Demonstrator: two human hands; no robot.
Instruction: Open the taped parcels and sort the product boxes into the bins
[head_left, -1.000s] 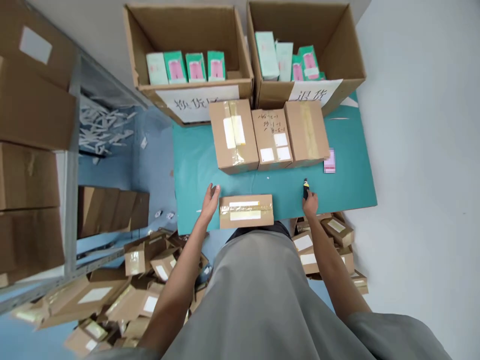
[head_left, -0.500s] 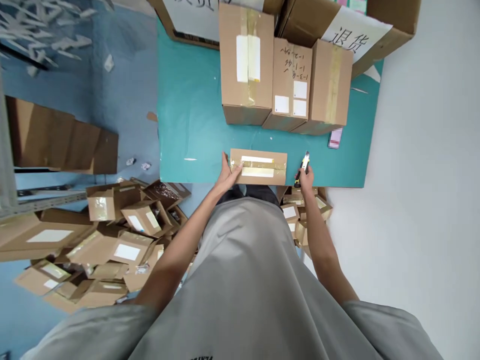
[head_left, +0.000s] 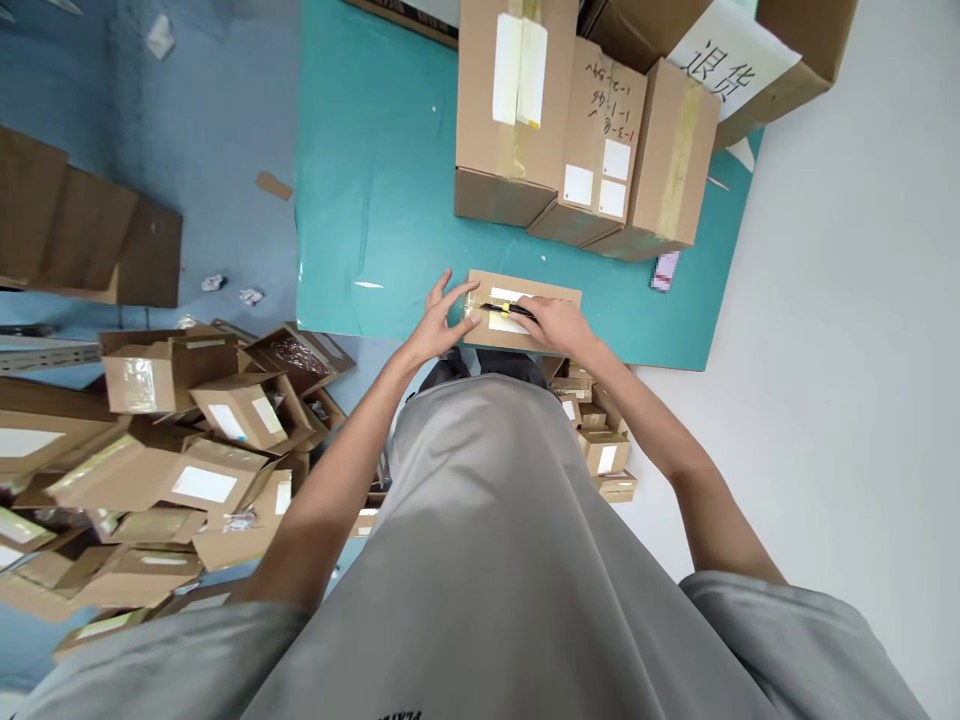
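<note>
A small taped cardboard box (head_left: 478,336) with a white label lies near the front edge of the teal table. My left hand (head_left: 439,322) holds its left end, thumb and forefinger spread along the top and the other fingers apart. My right hand (head_left: 561,325) is closed around a black and yellow utility knife (head_left: 507,308) above the box. The knife points left along the tape seam, its tip close to the tape at the left end. Whether the blade has entered the tape is too small to tell. My right hand covers part of the label.
Three closed cartons (head_left: 506,195) stand at the back of the teal table (head_left: 375,200). Behind them is a larger open box (head_left: 817,45) with a handwritten sheet. A small pink-and-white packet (head_left: 665,270) lies at right. Opened cartons (head_left: 217,455) pile up on the floor at left.
My right hand has brought the utility knife from beside the box leftward over its seam. My left hand's fingers have spread at the box's left end. The camera view has shifted.
</note>
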